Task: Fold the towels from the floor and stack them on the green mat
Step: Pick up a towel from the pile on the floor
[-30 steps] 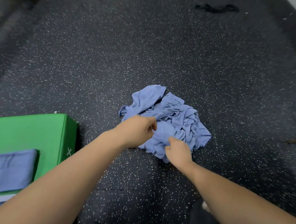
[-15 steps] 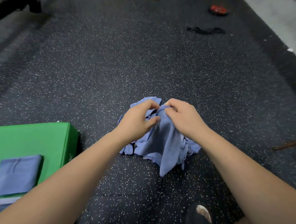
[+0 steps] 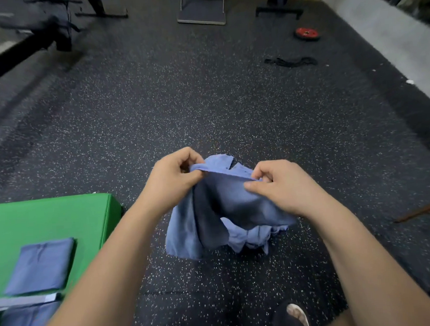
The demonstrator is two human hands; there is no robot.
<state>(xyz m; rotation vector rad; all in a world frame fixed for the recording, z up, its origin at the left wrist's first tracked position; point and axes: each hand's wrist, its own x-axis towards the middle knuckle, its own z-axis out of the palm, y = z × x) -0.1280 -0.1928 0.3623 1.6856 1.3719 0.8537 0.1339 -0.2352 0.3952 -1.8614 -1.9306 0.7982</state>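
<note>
– Black speckled rubber floor (image 3: 205,100) fills nearly the whole view; gym frames (image 3: 201,15) stand blurred along its far edge; a pale concrete ledge (image 3: 389,33) runs down the right side.

– And the next biggest thing?

– The green mat (image 3: 49,223), a thick pad lying on the floor at the left; a folded blue towel (image 3: 42,265) lies flat on its top; more blue cloth (image 3: 22,323) shows in the bottom left corner, cut off by the frame, so I cannot tell whether it sits on the mat.

– Where is the towel being worked?

– The lifted towel (image 3: 236,201) hangs in the middle, to the right of the mat and apart from it; its top edge is stretched between the two hands; its lower part drapes over a crumpled pile of blue towels (image 3: 251,236) on the floor.

– How do the hands hold it?

– The left hand (image 3: 174,180) pinches the left end of that upper edge, thumb and curled fingers closed on the cloth; the right hand (image 3: 278,186) pinches the right end, thumb on the near side; both grip the one towel.

– Anything smaller?

– A dark shoe (image 3: 294,316) at the bottom edge; a red weight plate (image 3: 306,34) far off to the right; a black strap (image 3: 291,62) lying on the floor near it.
</note>
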